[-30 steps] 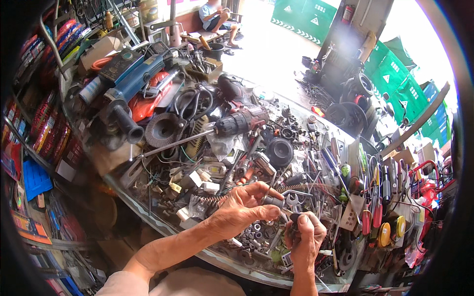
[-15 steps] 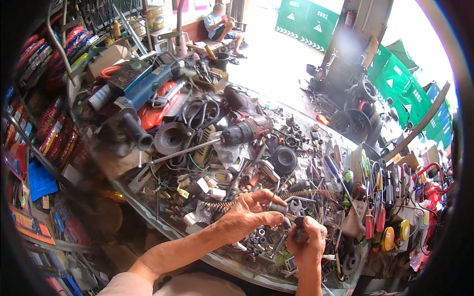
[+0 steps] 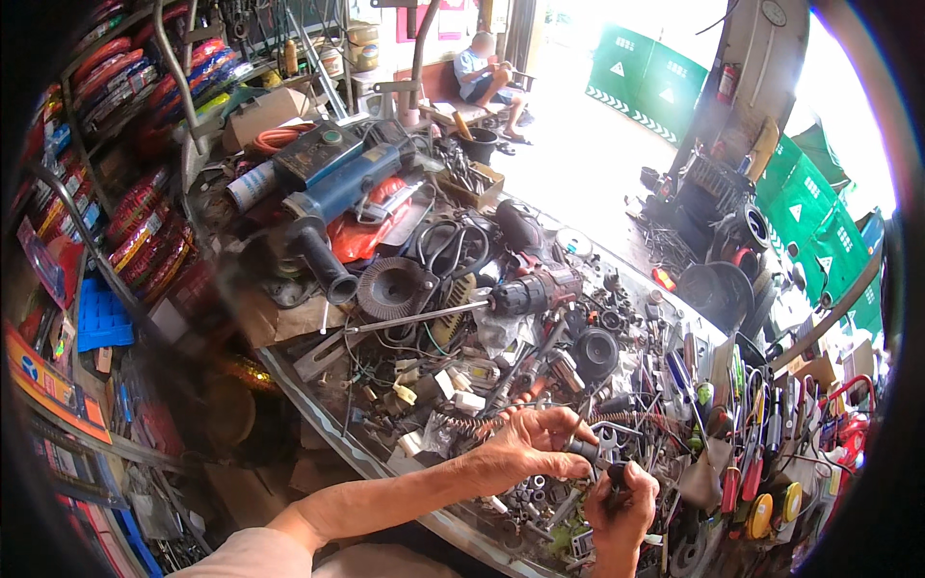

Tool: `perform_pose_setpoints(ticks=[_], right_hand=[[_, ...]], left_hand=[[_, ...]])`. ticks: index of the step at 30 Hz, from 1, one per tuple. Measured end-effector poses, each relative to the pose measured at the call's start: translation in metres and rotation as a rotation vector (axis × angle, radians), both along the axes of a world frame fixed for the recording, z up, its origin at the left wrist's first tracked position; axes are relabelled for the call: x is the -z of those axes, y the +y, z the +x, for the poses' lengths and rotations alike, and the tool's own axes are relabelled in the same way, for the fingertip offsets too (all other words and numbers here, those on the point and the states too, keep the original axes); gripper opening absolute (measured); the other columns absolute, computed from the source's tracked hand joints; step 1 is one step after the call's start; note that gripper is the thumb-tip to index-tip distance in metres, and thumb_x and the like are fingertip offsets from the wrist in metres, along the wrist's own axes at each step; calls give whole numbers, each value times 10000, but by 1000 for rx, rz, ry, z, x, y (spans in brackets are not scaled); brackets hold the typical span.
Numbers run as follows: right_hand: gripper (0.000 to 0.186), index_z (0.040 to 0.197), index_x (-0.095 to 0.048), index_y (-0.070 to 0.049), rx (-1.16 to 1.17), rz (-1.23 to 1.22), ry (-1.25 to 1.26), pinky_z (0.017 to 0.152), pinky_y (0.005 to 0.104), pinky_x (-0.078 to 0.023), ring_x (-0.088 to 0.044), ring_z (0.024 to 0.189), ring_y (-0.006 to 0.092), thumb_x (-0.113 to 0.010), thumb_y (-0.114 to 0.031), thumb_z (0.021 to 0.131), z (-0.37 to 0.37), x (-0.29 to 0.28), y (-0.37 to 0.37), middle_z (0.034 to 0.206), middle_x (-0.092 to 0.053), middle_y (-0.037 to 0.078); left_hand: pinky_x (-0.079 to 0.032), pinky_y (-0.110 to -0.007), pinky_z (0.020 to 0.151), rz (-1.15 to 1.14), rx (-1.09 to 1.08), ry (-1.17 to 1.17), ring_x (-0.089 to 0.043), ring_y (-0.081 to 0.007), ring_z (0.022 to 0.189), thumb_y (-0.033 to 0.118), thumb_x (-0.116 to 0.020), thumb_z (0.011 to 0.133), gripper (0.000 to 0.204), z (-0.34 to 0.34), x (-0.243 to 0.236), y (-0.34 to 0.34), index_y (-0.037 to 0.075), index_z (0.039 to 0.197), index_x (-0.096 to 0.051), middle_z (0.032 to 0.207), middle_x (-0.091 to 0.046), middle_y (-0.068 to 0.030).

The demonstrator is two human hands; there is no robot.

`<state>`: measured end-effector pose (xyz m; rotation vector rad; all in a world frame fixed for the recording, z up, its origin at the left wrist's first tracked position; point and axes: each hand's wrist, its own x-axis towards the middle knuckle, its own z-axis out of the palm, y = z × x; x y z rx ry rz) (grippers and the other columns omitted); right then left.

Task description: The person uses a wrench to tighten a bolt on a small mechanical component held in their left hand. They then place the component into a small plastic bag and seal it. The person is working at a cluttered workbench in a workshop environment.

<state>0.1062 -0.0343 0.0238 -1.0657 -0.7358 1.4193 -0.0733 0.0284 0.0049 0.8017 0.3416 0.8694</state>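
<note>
My left hand (image 3: pixel 525 448) is curled round a small grey metal cylindrical part (image 3: pixel 581 449), with thumb and fingers on it. Just right of it, my right hand (image 3: pixel 626 511) grips a small dark object (image 3: pixel 614 473) with its thumb on top, close beside the metal part. Open-end wrenches (image 3: pixel 607 439) and loose nuts (image 3: pixel 540 493) lie under and around my hands on the crowded bench. A coiled spring (image 3: pixel 462 421) lies behind my left hand. Further back is a cordless drill (image 3: pixel 540 289) with a long rod at its front.
Around my hands are a grinding tool (image 3: pixel 342 181), a wire wheel (image 3: pixel 393 287) and hanging screwdrivers (image 3: pixel 752 462). Shelves of wrapped coils (image 3: pixel 135 217) stand at left. Beyond the bench, a person (image 3: pixel 482 77) sits on a bench near green barriers (image 3: pixel 646 87).
The whole scene has shifted down and right in the picture as the camera moved. Both my hands stay close together in much the same grip.
</note>
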Motion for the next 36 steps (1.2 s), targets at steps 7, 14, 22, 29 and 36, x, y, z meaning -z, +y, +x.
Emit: perform_pose_setpoints(ticks=[7,14,22,29,36], right_hand=[[426,650,-502,-38,564,-293,229,308,266,-299,-381,304,158,-452,-379,900,-25,-8,12,507,-483,53],[379,682,-511,-40,99,-88,-7,319,244,-261,-342,324,119,-483,-345,904,2,6,-2,490,-446,30],[315,824,-572,-10,211,55,-230,303,243,-284,-371,312,121,-509,-305,915,-22,-3,4,487,-487,49],[183,764,-626,-1,186,-35,-119,285,223,-254,-385,304,90,-609,-152,866,-3,1,10,494,-529,46],[231,671,-580,-32,303,57,-337,284,205,-250,-383,308,68,-638,-170,848,1,1,9,485,-508,15]], left_hand=[[-452,-269,898,-82,26,-6,-538,-108,1024,1,-734,767,289,-2,-1,2,21,1025,-605,1036,-573,-23],[-504,-218,806,27,6,10,-574,-74,918,-4,-719,786,271,3,0,-1,-6,1029,-598,956,-577,2],[-439,-185,650,227,-59,60,-546,-29,763,118,-743,803,289,7,0,-7,17,1042,-616,869,-580,25],[-399,-264,579,752,-348,532,-477,-102,661,231,-734,802,346,13,0,-9,-8,1030,-628,756,-484,-32],[-418,-272,619,656,-246,554,-515,-107,690,284,-697,837,321,14,4,-1,0,977,-642,783,-583,-30]])
